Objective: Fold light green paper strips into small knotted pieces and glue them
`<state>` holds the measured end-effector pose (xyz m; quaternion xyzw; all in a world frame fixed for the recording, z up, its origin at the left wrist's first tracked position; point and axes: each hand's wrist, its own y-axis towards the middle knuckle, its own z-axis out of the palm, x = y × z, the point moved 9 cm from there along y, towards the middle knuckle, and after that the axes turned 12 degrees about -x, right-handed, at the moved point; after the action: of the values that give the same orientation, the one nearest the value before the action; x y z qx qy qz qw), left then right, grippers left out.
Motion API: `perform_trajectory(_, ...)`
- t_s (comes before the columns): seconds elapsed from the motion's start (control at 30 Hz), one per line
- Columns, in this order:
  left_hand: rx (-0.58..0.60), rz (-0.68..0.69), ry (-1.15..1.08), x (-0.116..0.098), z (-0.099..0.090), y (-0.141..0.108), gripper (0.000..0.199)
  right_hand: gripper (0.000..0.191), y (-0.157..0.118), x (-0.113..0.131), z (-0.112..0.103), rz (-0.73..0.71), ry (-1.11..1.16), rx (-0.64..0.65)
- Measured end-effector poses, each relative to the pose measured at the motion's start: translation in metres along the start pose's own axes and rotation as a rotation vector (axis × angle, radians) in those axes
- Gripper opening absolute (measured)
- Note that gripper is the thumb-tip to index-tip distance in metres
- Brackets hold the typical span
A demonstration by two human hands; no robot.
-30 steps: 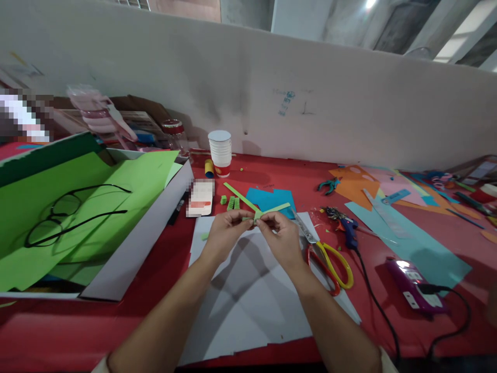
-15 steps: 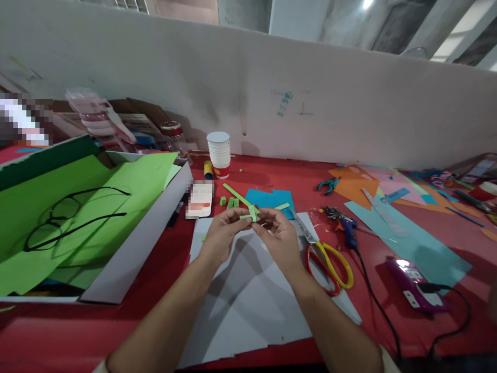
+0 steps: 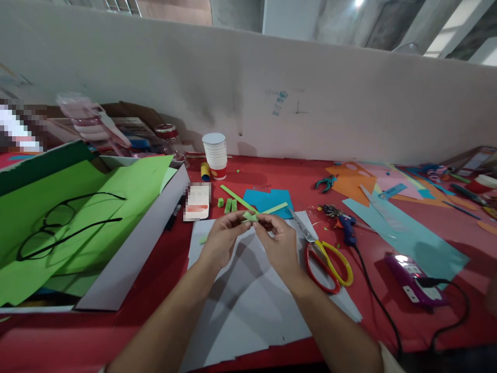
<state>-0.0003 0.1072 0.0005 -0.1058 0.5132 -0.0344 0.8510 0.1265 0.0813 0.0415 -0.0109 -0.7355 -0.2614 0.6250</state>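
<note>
A small folded piece of light green paper point(image 3: 250, 216) is pinched between the fingertips of my left hand point(image 3: 223, 235) and my right hand point(image 3: 280, 242). Both hands are closed on it, above the top part of the white paper point(image 3: 248, 305). Just beyond them lie small pleated green pieces point(image 3: 230, 205), a green strip point(image 3: 235, 196) and a blue paper point(image 3: 267, 199). Another green strip point(image 3: 276, 208) crosses the blue paper. Scissors point(image 3: 326, 259) with red and yellow handles rest open at the right of my right hand, partly on the white paper.
On the left stands a box point(image 3: 132, 254) holding green sheets and black glasses point(image 3: 58, 223). Stacked paper cups point(image 3: 215, 155) stand near the wall. To the right are a glue gun point(image 3: 348, 230) with its cord, pliers point(image 3: 325, 184), coloured papers point(image 3: 411, 238) and a purple device point(image 3: 411, 282).
The green paper between my fingertips has changed shape: its upright end now lies lower and flatter. The view has shifted slightly. Both hands keep their grip.
</note>
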Motion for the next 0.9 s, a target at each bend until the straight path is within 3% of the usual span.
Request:
perform_trajectory(0.1, 0.045, 0.014, 0.03, -0.002, 0.003, -0.001, 0.025, 0.014, 0.0, 0.002, 0.0, -0.017, -0.021, -0.01)
perform_trajectory(0.2, -0.004, 0.07, 0.039, -0.006, -0.002, 0.0, 0.017, 0.013, -0.001, 0.002, 0.001, -0.023, -0.024, -0.012)
perform_trajectory(0.3, -0.066, 0.053, -0.01, -0.003, -0.008, 0.002, 0.014, 0.012, -0.003, -0.002, 0.004, 0.025, -0.001, 0.012)
perform_trajectory(0.43, -0.065, -0.013, -0.094, 0.006, -0.008, 0.004, 0.016, 0.013, -0.005, -0.007, 0.009, 0.106, 0.041, 0.059)
perform_trajectory(0.67, -0.066, 0.091, -0.005, -0.003, -0.005, 0.001, 0.016, 0.015, -0.003, -0.017, 0.005, 0.207, 0.087, 0.008)
perform_trajectory(0.9, -0.054, 0.045, -0.024, 0.0, -0.005, 0.0, 0.014, 0.014, -0.007, -0.022, 0.01, 0.25, 0.133, 0.026)
